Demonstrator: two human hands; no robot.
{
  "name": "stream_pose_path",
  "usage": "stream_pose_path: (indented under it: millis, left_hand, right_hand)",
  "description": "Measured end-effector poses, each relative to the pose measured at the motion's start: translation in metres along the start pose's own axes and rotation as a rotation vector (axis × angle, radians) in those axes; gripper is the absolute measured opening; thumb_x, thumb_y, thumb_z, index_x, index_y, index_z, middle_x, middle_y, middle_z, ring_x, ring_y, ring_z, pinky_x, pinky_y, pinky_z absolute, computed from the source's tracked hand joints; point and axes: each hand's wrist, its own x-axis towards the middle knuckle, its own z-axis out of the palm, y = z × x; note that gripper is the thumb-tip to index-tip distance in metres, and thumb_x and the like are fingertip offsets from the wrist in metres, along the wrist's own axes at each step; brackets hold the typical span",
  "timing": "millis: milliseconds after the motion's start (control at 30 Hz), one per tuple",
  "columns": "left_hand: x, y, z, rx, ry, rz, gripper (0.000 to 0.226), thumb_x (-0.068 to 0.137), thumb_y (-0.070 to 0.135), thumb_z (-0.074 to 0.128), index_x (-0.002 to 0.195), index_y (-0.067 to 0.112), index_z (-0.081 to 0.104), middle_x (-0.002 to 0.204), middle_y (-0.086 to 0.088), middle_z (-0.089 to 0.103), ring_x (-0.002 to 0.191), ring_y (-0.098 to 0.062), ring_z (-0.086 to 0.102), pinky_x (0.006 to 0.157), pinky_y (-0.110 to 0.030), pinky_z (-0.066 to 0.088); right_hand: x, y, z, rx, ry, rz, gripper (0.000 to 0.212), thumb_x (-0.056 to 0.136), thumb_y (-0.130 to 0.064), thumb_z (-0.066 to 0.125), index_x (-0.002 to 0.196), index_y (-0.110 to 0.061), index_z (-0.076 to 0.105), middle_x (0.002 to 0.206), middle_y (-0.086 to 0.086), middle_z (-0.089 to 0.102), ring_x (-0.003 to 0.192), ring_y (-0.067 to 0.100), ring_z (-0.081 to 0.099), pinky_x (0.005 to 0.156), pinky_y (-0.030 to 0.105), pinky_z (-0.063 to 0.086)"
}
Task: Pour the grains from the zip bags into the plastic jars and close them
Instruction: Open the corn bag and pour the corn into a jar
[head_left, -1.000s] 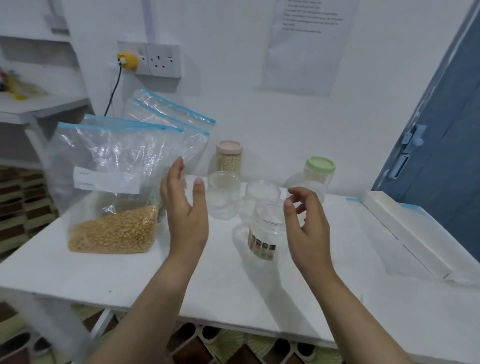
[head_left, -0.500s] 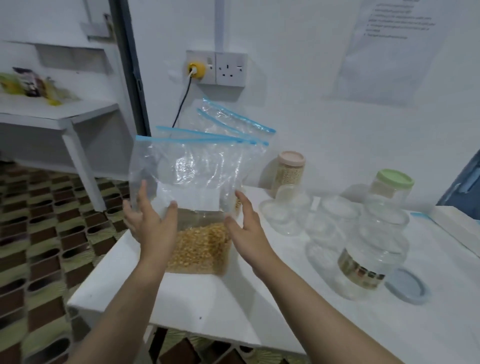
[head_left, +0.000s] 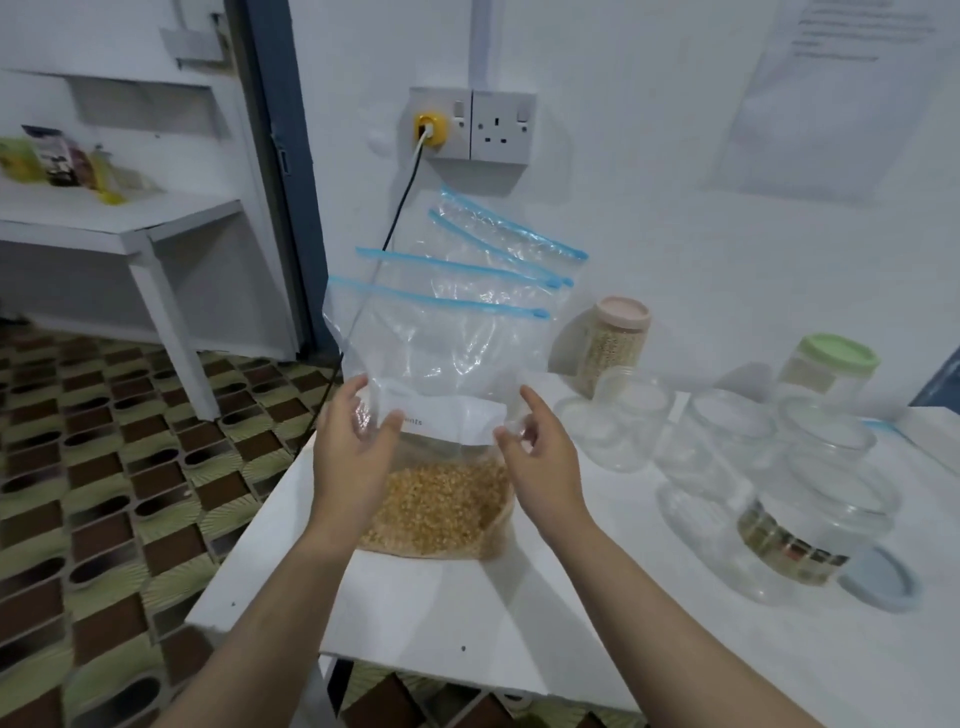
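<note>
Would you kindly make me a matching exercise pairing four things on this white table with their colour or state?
Things:
1. front clear zip bag
2. tall jar with pink lid
3. jar with green lid
4. flat blue-grey lid

States:
A. lying on the table, off any jar
B. capped, full of pale grains
C. holds yellow grains, gripped by both hands
D. capped, at the back right

Pairs: 1-C, 2-B, 3-D, 4-A

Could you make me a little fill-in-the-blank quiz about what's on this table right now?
1. The front zip bag, between the left hand and the right hand, holds ____ grains.
2. The grain-filled jar by the wall has a ____ lid.
3. The zip strips on the bags are ____.
4. The jar with the label band has ____ lid on.

Missing words: yellow; pink; blue; no
</note>
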Motion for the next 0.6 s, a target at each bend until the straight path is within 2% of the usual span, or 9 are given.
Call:
stream_pose_path:
  millis: [33,100,200,267,300,400,467,600]
  left_hand:
    - [-0.001,0.003,0.002,-0.015,-0.007,0.008,0.047,0.095,0.02,0.065,0.132,0.041,0.046,0.143,0.005,0.045,0.127,-0.011,0.05,0.098,-0.024,0.048]
    - [-0.003,0.008,0.008,-0.045,-0.022,0.012,0.05,0.096,0.017,0.063,0.137,0.037,0.045,0.14,0.007,0.045,0.125,-0.008,0.049,0.089,-0.008,0.045]
    - [-0.009,0.014,0.02,-0.058,-0.041,0.041,0.049,0.096,0.016,0.062,0.138,0.036,0.046,0.129,0.013,0.046,0.114,0.006,0.05,0.077,0.004,0.04]
    - [-0.015,0.019,0.031,-0.081,-0.069,0.059,0.047,0.096,0.017,0.063,0.133,0.041,0.047,0.121,0.023,0.047,0.108,0.02,0.048,0.08,0.001,0.04]
    - [-0.018,0.02,0.038,-0.099,-0.08,0.059,0.046,0.096,0.017,0.063,0.13,0.044,0.048,0.12,0.024,0.048,0.108,0.022,0.046,0.084,-0.002,0.04]
    - [-0.031,0.024,0.06,-0.162,-0.104,0.059,0.046,0.094,0.014,0.065,0.117,0.052,0.052,0.124,0.008,0.055,0.118,0.001,0.053,0.1,-0.02,0.044]
    - [-0.042,0.028,0.078,-0.197,-0.129,0.049,0.047,0.094,0.011,0.065,0.113,0.052,0.053,0.121,0.004,0.058,0.112,-0.004,0.058,0.099,-0.027,0.048]
    - [-0.068,0.031,0.111,-0.23,-0.179,0.059,0.048,0.093,0.008,0.065,0.115,0.048,0.052,0.115,0.011,0.056,0.095,0.013,0.056,0.088,-0.017,0.045]
  right_hand:
    - [0.0,0.001,-0.003,-0.007,0.025,-0.023,0.057,0.096,-0.014,0.061,0.149,-0.022,0.041,0.09,-0.005,0.048,0.081,0.001,0.05,0.077,0.005,0.04]
    - [-0.002,0.003,-0.011,-0.014,0.056,-0.066,0.056,0.096,-0.011,0.061,0.148,-0.022,0.043,0.089,-0.004,0.049,0.078,-0.001,0.05,0.078,0.005,0.04]
    - [-0.006,0.007,-0.028,-0.045,0.089,-0.112,0.056,0.096,-0.01,0.061,0.148,-0.021,0.043,0.088,-0.003,0.05,0.078,-0.001,0.05,0.079,0.004,0.038]
    - [-0.01,0.011,-0.044,-0.055,0.112,-0.123,0.057,0.095,-0.01,0.062,0.148,-0.021,0.043,0.088,-0.001,0.05,0.079,-0.001,0.05,0.08,0.004,0.038]
    - [-0.012,0.012,-0.054,-0.058,0.123,-0.122,0.057,0.095,-0.01,0.062,0.148,-0.021,0.043,0.089,0.0,0.051,0.08,0.0,0.051,0.08,0.004,0.038]
    - [-0.02,0.015,-0.088,-0.074,0.167,-0.12,0.057,0.095,-0.009,0.062,0.148,-0.022,0.044,0.092,0.001,0.052,0.081,0.001,0.052,0.08,0.004,0.039]
    - [-0.026,0.017,-0.113,-0.085,0.213,-0.12,0.058,0.095,-0.008,0.063,0.147,-0.022,0.044,0.092,0.001,0.052,0.081,-0.001,0.052,0.08,0.004,0.038]
    - [-0.04,0.024,-0.15,-0.083,0.278,-0.098,0.06,0.095,-0.008,0.062,0.149,-0.026,0.041,0.091,-0.001,0.052,0.084,0.003,0.053,0.083,0.007,0.038]
